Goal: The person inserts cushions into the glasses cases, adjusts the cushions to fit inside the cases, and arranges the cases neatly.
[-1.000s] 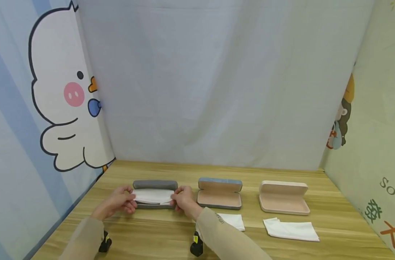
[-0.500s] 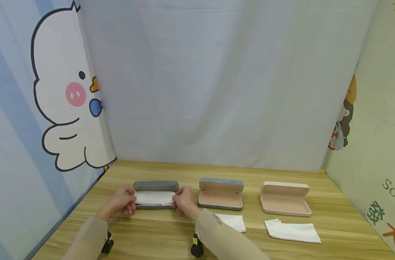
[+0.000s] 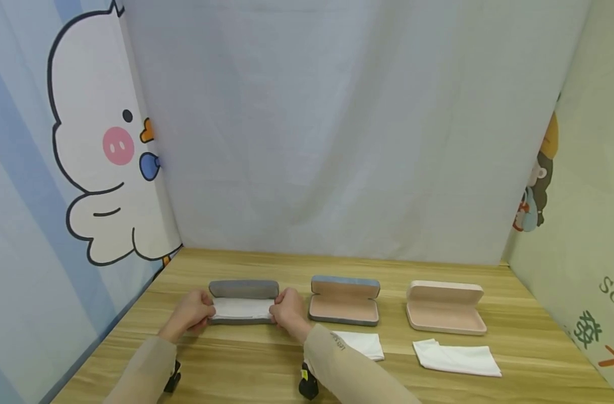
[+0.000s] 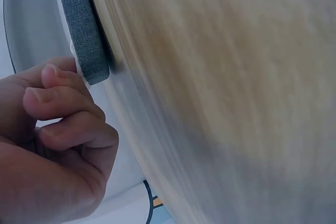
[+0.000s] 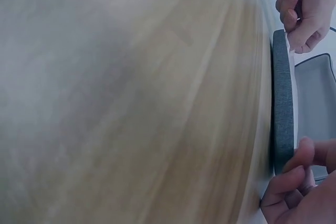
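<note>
A grey glasses case point(image 3: 243, 289) lies with its lid up at the left of the table. Its lower half holds a folded white cleaning cloth point(image 3: 241, 308). My left hand point(image 3: 192, 312) pinches the cloth's left end at the case rim. At the opposite end, my right hand point(image 3: 290, 312) pinches the cloth between thumb and curled fingers. From the left wrist, the left hand point(image 4: 63, 129) shows with loosely curled lower fingers beside the case's side wall point(image 4: 84, 35). The right wrist view has both hands at either end of the case point(image 5: 283, 103).
To the right stand a blue-grey glasses case point(image 3: 344, 308) and a cream one point(image 3: 445, 317), both with raised lids. In front of them lie two folded white cloths, one point(image 3: 364, 344) partly behind my right sleeve, the other point(image 3: 458, 359) farther right. A pale curtain point(image 3: 337, 140) hangs behind.
The cloth has sunk lower into the grey case, both hands still at its ends. My left hand has shifted slightly right. The other cases and cloths have stayed put.
</note>
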The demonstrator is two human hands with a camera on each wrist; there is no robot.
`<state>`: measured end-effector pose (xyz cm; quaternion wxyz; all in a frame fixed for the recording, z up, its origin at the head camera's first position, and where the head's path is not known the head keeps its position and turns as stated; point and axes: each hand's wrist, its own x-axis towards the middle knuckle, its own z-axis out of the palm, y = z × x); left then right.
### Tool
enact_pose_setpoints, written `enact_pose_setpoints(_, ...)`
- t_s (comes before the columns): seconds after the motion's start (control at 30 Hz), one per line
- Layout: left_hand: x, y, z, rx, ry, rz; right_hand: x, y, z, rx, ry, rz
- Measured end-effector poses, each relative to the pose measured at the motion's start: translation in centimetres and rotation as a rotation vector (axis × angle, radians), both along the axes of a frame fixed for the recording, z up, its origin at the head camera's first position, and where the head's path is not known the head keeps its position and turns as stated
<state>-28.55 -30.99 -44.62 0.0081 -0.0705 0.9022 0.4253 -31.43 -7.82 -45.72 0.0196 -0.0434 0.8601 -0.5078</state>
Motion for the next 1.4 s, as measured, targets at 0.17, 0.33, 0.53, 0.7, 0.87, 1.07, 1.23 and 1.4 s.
enact_pose_setpoints(0.17, 0.1, -0.1, -0.1, -0.004, -0.006, 0.014, 0.0, 0.0, 0.2, 0.049, 0.031, 0.043)
enact_pose_setpoints(0.33, 0.3, -0.2, -0.1, 0.006, -0.047, 0.013, 0.0, 0.1, 0.1, 0.158, 0.085, 0.076)
enact_pose_setpoints(0.53, 0.4, -0.2, -0.1, -0.006, -0.072, 0.011, 0.0, 0.3, 0.1, 0.17, 0.081, 0.077)
enact_pose_setpoints(0.7, 0.3, -0.2, -0.1, -0.03, -0.05, 0.001, 0.0, 0.5, 0.3, 0.182, 0.094, 0.109)
enact_pose_setpoints(0.87, 0.3, -0.5, -0.3, -0.088, 0.046, -0.086, 0.2, 1.2, 0.4, 0.135, 0.11, 0.193)
enact_pose_setpoints(1.07, 0.1, -1.5, -0.3, -0.173, 0.161, -0.233, 0.2, 1.5, 0.8, 0.224, 0.171, 0.311)
enact_pose_setpoints(1.23, 0.1, -1.3, -0.4, -0.231, 0.182, -0.253, 0.3, 1.4, 0.8, 0.372, 0.267, 0.364)
enact_pose_setpoints(1.4, 0.1, -0.7, -0.3, -0.264, 0.159, -0.225, 0.5, 1.3, 0.7, 0.39, 0.291, 0.371)
